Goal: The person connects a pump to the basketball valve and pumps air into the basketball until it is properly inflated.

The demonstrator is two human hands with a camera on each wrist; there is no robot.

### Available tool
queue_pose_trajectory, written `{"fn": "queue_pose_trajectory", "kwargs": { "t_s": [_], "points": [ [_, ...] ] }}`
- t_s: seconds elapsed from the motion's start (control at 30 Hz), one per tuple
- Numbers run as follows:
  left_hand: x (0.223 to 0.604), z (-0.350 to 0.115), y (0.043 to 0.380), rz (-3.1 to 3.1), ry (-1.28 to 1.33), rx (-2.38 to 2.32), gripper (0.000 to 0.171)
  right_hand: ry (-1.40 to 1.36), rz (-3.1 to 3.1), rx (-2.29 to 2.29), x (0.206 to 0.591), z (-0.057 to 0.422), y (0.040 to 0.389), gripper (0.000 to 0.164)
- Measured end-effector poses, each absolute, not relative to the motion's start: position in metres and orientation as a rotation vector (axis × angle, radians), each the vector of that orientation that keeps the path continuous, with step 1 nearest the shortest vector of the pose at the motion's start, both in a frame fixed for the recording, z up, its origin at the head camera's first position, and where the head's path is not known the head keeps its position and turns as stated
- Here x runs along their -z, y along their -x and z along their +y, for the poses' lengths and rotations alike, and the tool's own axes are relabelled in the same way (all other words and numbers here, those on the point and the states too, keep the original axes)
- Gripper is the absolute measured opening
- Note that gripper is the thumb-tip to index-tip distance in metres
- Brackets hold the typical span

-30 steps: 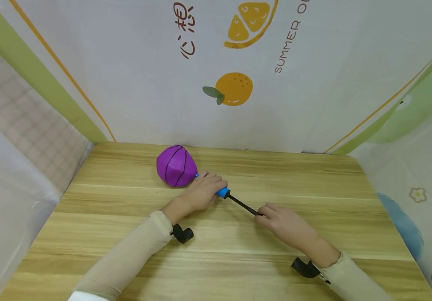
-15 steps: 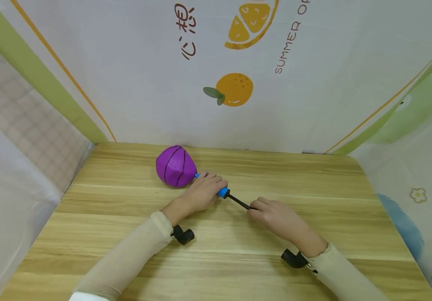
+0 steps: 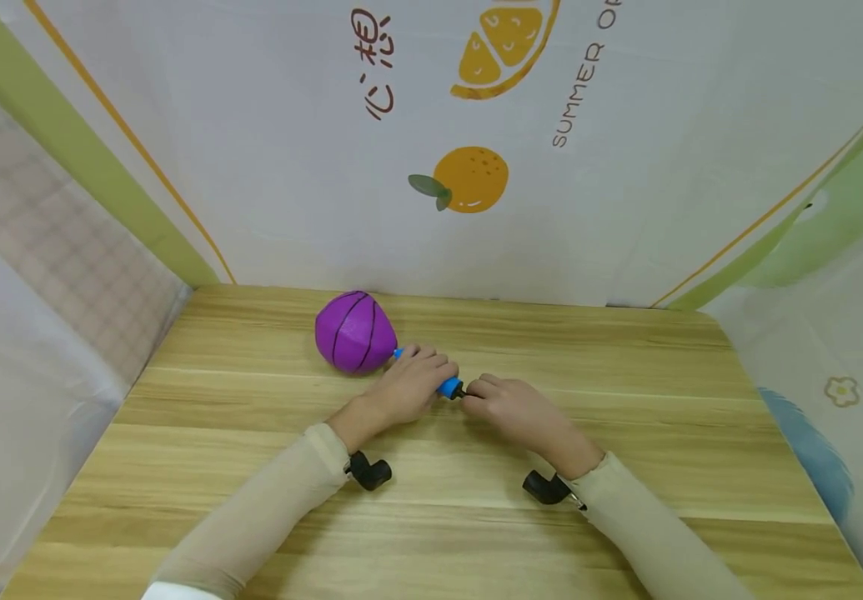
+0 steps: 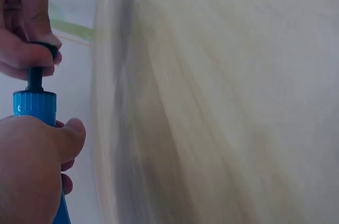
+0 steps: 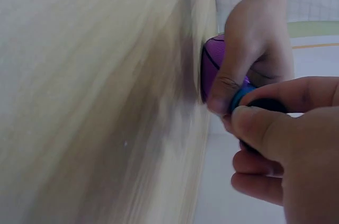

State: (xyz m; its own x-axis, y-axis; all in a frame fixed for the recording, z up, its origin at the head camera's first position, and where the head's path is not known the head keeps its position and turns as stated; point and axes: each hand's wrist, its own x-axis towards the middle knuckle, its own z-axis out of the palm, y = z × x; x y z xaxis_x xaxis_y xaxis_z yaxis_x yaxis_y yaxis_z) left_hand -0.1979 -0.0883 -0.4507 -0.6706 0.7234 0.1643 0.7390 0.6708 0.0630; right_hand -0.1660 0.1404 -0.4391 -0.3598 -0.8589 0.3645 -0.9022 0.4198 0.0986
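A purple ball [image 3: 356,333] with black lines, dented and slightly misshapen, sits toward the back left of the wooden table. From its right side extends a blue ball pump [image 3: 449,388]; the left hand [image 3: 410,385] wraps round its barrel and hides most of it. My right hand [image 3: 515,414] grips the black handle [image 4: 50,49] at the pump's other end, close to the left hand. Only a short piece of the dark rod shows between handle and barrel in the left wrist view. Where the pump's tip meets the ball is hard to make out.
The wooden table top [image 3: 431,533] spreads in front of both forearms. A white cloth [image 3: 288,208] printed with oranges and lettering hangs behind the table's back edge. More printed cloth hangs at both sides. Black wrist cameras [image 3: 547,487] stick out from the sleeves.
My right hand has moved left and away from me toward the left hand, pushing the rod into the barrel. The left hand and the ball stay nearly in place.
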Motion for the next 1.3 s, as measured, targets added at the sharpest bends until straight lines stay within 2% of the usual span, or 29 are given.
{"fn": "queue_pose_trajectory", "kwargs": {
  "t_s": [0.5, 0.9, 1.1, 1.3],
  "points": [
    [0.449, -0.091, 0.199, -2.764, 1.263, 0.263, 0.02, -1.495, -2.316, -0.128, 0.438, 0.15, 0.153, 0.019],
    [0.449, -0.095, 0.2, -2.722, 1.245, 0.279, 0.024, -1.498, -2.324, -0.151, 0.429, 0.191, 0.116, 0.033],
    [0.45, -0.096, 0.2, -2.725, 1.258, 0.306, 0.025, -1.502, -2.329, -0.153, 0.427, 0.199, 0.108, 0.028],
    [0.451, -0.095, 0.201, -2.733, 1.237, 0.257, 0.025, -1.494, -2.376, -0.183, 0.431, 0.188, 0.119, 0.027]
  ]
}}
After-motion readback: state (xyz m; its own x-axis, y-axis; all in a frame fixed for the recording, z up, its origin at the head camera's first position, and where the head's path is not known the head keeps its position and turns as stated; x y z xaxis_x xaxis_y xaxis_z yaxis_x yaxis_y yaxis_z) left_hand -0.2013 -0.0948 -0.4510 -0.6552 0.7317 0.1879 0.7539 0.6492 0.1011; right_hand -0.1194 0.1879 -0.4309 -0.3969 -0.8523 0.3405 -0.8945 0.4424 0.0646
